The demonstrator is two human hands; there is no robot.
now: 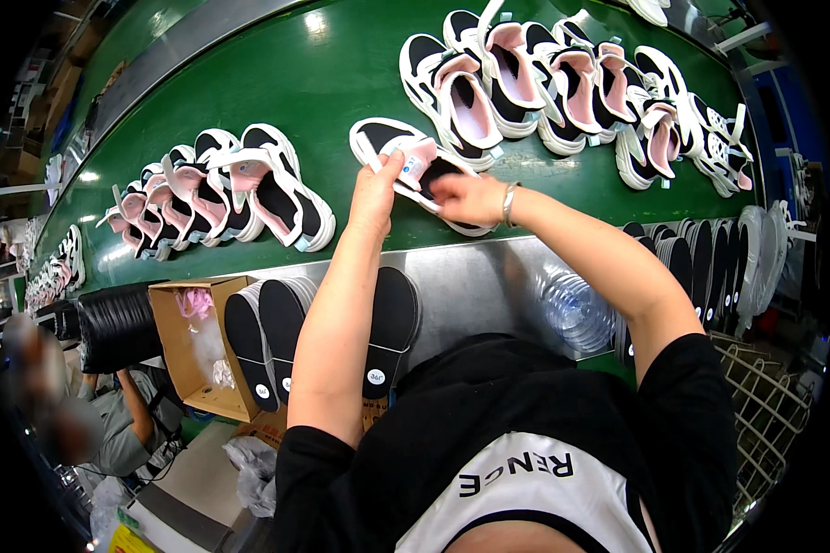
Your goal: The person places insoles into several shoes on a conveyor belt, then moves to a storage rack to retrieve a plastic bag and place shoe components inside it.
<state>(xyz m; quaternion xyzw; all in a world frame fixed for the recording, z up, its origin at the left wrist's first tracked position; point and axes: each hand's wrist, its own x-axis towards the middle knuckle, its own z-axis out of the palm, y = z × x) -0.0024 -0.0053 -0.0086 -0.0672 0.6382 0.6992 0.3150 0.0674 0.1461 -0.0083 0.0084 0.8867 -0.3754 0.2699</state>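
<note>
A black and white sneaker (387, 135) with a pink lining sits on the green bench in front of me, its toe toward the far left. My left hand (376, 192) is closed on its tongue, thumb on top, holding the tongue up. At the shoe's opening is my right hand (473, 199), its fingers curled and bent in over the collar beside the dark insole. The fingertips are partly hidden inside the shoe. A row of similar sneakers (281, 198) stands to the left, and several more sneakers (470, 106) lie close beyond at the right.
Black insoles (395, 318) in banded stacks stand along the bench's near edge, with more insole stacks (701, 258) at the right. An open cardboard box (233, 355) sits left of them. Clear plastic (574, 309) lies on the metal ledge. Another person (129, 429) is at the lower left.
</note>
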